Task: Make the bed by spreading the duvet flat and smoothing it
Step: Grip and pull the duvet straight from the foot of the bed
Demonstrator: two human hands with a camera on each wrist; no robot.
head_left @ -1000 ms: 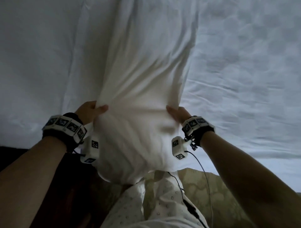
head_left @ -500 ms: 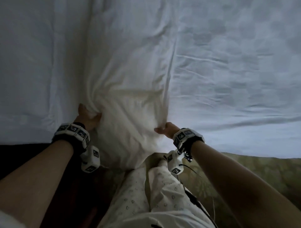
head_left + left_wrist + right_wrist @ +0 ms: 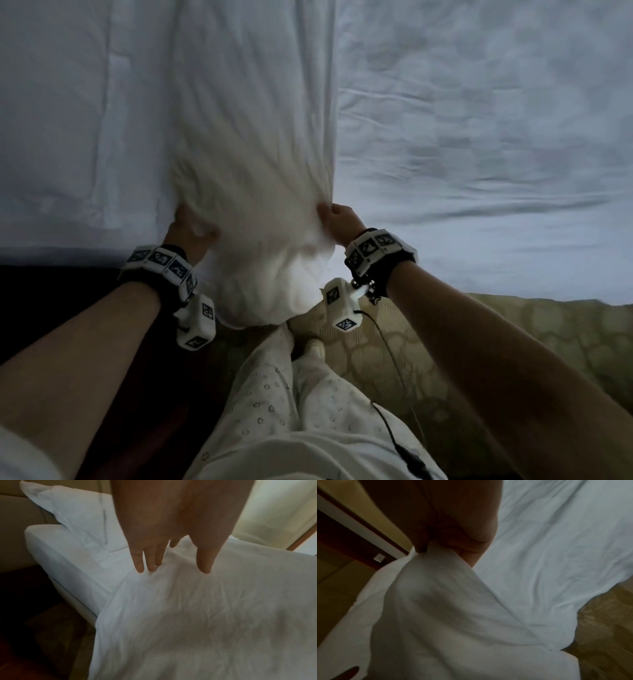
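The white duvet (image 3: 260, 171) runs as a long bunched ridge across the bed, and its near end hangs over the bed's edge. My left hand (image 3: 191, 229) holds the ridge's left side. In the left wrist view the left hand (image 3: 171, 563) has its fingers and thumb set on either side of a raised fold of the duvet (image 3: 188, 615). My right hand (image 3: 337, 222) grips the right side. In the right wrist view the right hand (image 3: 453, 545) is curled and pinches the duvet (image 3: 453, 615). The cloth is motion-blurred.
A plain sheet (image 3: 68, 137) covers the mattress left of the ridge, and a faintly checked cloth (image 3: 479, 137) lies to the right. A pillow (image 3: 72, 507) leans at the headboard. My legs (image 3: 291, 394) stand at the bed's edge, on patterned carpet (image 3: 479, 342) beside dark floor (image 3: 51, 291).
Both hands dipped toward the bed's edge half a second ago and have now risen and moved forward again, still holding the duvet. The bunched end hangs lower over the edge.
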